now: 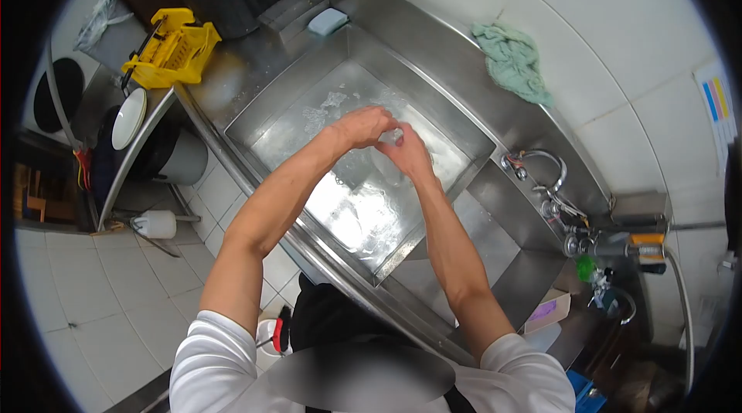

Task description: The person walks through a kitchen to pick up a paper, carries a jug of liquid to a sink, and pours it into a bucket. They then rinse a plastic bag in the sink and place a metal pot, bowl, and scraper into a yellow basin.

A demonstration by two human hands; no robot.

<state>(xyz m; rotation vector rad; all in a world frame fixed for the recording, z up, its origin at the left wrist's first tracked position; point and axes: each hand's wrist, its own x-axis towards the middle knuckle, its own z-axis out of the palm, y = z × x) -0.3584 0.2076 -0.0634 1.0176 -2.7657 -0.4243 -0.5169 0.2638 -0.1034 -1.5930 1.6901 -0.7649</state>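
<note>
A single head-worn camera looks steeply down from above the person's shoulders onto a stainless steel sink [433, 115], its fisheye lens bending the scene into a dark-rimmed circle. The view is rolled, so the sink's front edge runs diagonally from upper left to lower right. The basin fills the centre at arm's length, with the left hand [362, 125] and right hand [406, 154] meeting over it. The sink's far edge meets the tiled wall [618, 27] at upper right; the tiled floor [100, 282] falls away at lower left. No second view shares the scene.
</note>
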